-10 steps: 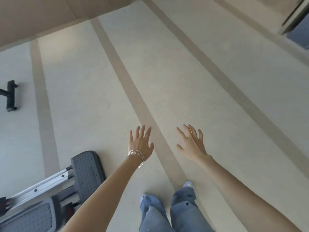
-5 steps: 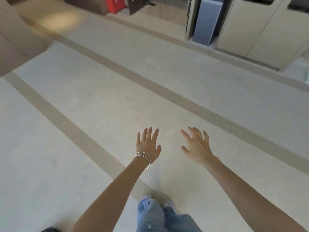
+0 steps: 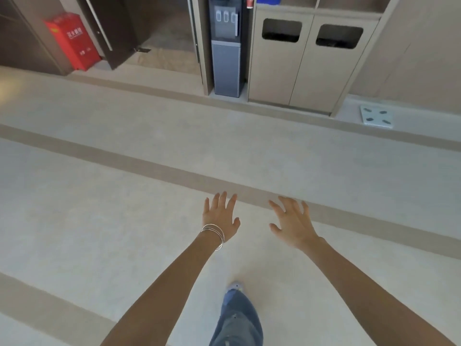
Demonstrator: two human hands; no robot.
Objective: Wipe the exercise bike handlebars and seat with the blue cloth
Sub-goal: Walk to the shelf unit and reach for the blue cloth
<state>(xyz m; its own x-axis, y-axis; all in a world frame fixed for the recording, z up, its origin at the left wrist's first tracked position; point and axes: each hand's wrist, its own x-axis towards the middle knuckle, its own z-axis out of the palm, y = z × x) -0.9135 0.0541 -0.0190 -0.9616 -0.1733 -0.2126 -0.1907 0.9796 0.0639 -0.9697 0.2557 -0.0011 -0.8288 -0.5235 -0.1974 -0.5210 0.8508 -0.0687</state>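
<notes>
1. Way off up and left of the left hand, a red box (image 3: 72, 41) with white lettering leans against a dark wall.
2. Just right of that box is a dark door (image 3: 104, 28), standing open, also far ahead of the left hand.
3. The left hand (image 3: 219, 218) floats palm-down over the pale floor (image 3: 99, 208). Its fingers are straight and spread and it's holding nothing. Thin silver bangles (image 3: 214, 233) sit on its wrist.
4. Pretty much dead ahead of that hand, well apart from it, a water dispenser (image 3: 227, 46) stands against the wall.
5. Below the hands and between the two forearms there's a leg in blue jeans (image 3: 237, 318), shoe tip forward.
6. A blue thing (image 3: 268, 0) sits on top of the cabinet, far ahead of both hands, next to a red cup (image 3: 250, 2). It's cut off by the frame edge, so there's no telling if it's the cloth.
7. The right hand (image 3: 291, 223) is just beside the left but not touching it. It's also palm-down with the fingers loosely fanned, gripping nothing.
8. Far ahead of the right hand is a beige bin cabinet (image 3: 306, 71) with two dark slots.
9. Up and right of that hand, a scale (image 3: 376, 116) lies flat on the floor.
</notes>
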